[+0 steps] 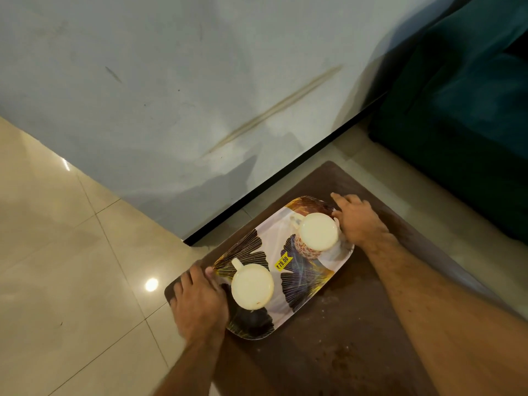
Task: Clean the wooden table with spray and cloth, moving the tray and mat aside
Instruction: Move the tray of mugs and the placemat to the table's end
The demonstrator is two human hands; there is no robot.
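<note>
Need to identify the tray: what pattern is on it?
Dark and gold fan-shaped leaves on white, best in the head view: tray.

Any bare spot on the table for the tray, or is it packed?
Bare wooden table lies on the near side of the tray, between the two forearms, and a strip beyond the right hand toward the sofa. The far-left corner is crowded: the left hand grips the tray's end there, two cups fill the tray.
</note>
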